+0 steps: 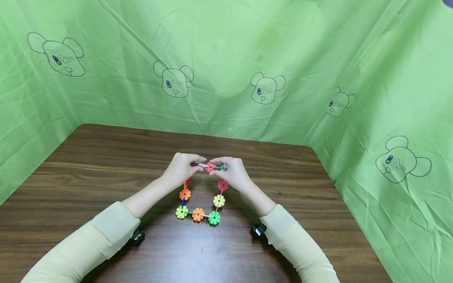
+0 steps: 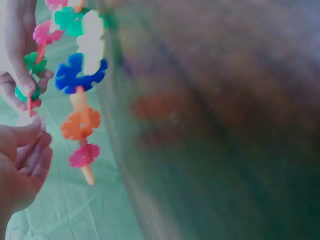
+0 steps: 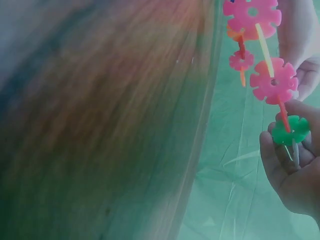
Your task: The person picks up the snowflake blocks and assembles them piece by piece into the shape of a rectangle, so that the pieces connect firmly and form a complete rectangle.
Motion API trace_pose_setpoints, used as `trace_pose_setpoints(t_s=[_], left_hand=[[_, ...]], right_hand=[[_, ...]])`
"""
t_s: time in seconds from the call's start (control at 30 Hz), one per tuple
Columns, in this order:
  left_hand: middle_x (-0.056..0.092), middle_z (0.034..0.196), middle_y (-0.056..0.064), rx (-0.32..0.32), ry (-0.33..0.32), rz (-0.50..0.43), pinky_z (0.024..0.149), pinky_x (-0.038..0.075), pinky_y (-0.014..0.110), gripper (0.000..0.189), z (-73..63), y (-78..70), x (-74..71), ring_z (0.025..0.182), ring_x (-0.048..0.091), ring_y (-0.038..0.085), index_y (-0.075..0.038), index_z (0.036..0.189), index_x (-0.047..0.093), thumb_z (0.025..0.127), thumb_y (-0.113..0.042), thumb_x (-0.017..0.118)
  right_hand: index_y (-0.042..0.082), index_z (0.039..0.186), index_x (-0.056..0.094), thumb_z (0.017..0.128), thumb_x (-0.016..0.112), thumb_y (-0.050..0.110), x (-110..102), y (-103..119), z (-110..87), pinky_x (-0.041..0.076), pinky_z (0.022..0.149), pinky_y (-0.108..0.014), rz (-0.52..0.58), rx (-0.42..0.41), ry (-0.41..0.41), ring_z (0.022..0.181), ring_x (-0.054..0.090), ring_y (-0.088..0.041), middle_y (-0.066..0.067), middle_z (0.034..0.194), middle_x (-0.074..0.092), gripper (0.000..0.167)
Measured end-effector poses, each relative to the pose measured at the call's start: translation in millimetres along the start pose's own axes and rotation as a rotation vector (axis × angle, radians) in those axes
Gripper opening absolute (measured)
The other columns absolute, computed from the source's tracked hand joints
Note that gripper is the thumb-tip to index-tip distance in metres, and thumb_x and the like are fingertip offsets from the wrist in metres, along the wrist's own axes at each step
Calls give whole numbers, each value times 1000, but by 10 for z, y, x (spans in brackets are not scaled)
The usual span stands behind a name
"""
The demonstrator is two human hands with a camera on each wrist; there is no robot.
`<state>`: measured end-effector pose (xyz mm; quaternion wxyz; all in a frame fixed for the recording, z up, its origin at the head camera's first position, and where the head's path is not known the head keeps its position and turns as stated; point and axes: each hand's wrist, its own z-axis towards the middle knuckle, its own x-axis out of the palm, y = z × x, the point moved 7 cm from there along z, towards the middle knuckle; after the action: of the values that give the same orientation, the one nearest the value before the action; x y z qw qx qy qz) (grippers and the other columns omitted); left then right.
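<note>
A chain of slotted plastic flower discs lies in a U shape, its bright green disc [image 1: 214,217], orange disc [image 1: 198,214] and yellow-green disc [image 1: 182,212] along the near side. Flat and edge-on discs alternate. At the far side, my left hand [image 1: 182,169] pinches a pale disc seen edge-on, close against a red disc [image 1: 210,167]. My right hand [image 1: 233,173] grips the chain near that red disc, with a dark disc [image 1: 224,167] at its fingers. In the right wrist view, a green disc [image 3: 291,131] sits among the right fingers. The chain's left arm ends in a loose tip.
The brown wooden table [image 1: 276,251] stretches around the chain. A green cloth [image 1: 219,110] with printed bear heads hangs behind and beside it. Small black cameras [image 1: 137,235] sit below both wrists, near the pale sleeves [image 1: 88,239].
</note>
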<state>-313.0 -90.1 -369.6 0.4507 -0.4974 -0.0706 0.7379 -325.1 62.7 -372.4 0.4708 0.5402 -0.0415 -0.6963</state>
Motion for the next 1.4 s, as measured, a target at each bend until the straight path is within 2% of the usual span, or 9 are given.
trace_pose_setpoints(t_s=[0.13, 0.33, 0.57, 0.7, 0.83, 0.97, 1.07, 1.23, 1.4], left_hand=[[72, 100, 10, -92, 46, 0, 77, 56, 40, 28, 22, 141, -42, 91, 68, 24, -4, 106, 71, 79, -8, 76], [69, 107, 14, -167, 69, 79, 85, 52, 43, 28, -27, 388, -147, 101, 65, 29, -1, 110, 68, 84, -11, 71], [71, 96, 15, -283, 141, 68, 78, 53, 42, 23, -94, 623, -142, 89, 67, 28, 2, 106, 67, 90, -13, 65], [72, 86, 11, -307, 140, 11, 70, 54, 37, 17, -90, 623, -147, 79, 67, 23, 1, 100, 69, 86, -8, 67], [70, 80, 8, -318, 128, -46, 60, 53, 30, 16, -65, 590, -172, 69, 65, 18, 1, 97, 70, 83, -7, 70], [70, 81, 10, -357, 128, -121, 54, 54, 31, 15, -39, 537, -190, 62, 64, 21, -1, 97, 70, 83, -8, 71], [69, 83, 10, -370, 127, -159, 55, 56, 36, 13, -12, 471, -201, 61, 65, 24, -5, 96, 70, 84, -9, 71], [69, 85, 10, -366, 132, -196, 62, 56, 43, 13, 34, 379, -204, 67, 66, 29, -5, 96, 70, 85, -11, 71], [68, 85, 9, -372, 134, -214, 63, 57, 41, 13, 42, 350, -206, 71, 67, 31, -6, 96, 70, 85, -11, 71]], right_hand=[[15, 102, 72, 72, 82, 19, 0, -35, -1, 50, 63, -23, 16, 30, 6, 69, 60, -4, 1, 94, 73, 32], [15, 102, 69, 73, 82, 18, -6, -65, -14, 51, 64, -26, 38, 40, 4, 82, 65, -8, 3, 90, 71, 32], [17, 106, 68, 76, 80, 15, -13, -59, -10, 49, 63, -24, 49, 34, 21, 83, 63, -7, 5, 90, 70, 33], [18, 111, 67, 78, 78, 14, 7, -79, -9, 49, 63, -25, 74, 54, 59, 84, 62, -6, 7, 95, 70, 35], [19, 112, 68, 79, 77, 13, 32, -96, -7, 52, 68, -26, 98, 72, 94, 89, 62, -6, 7, 102, 69, 35], [16, 112, 67, 79, 76, 11, 46, -77, -5, 52, 74, -28, 114, 63, 128, 93, 63, -8, 6, 104, 69, 34], [13, 113, 67, 80, 75, 10, 51, -52, -3, 52, 74, -29, 120, 55, 148, 95, 63, -9, 6, 104, 69, 34], [17, 112, 67, 80, 75, 11, 51, -35, 9, 52, 74, -26, 106, 61, 151, 94, 63, -8, 7, 103, 69, 33], [21, 110, 67, 80, 76, 10, 46, -37, 19, 52, 75, -26, 95, 63, 132, 94, 63, -8, 7, 103, 69, 34]])
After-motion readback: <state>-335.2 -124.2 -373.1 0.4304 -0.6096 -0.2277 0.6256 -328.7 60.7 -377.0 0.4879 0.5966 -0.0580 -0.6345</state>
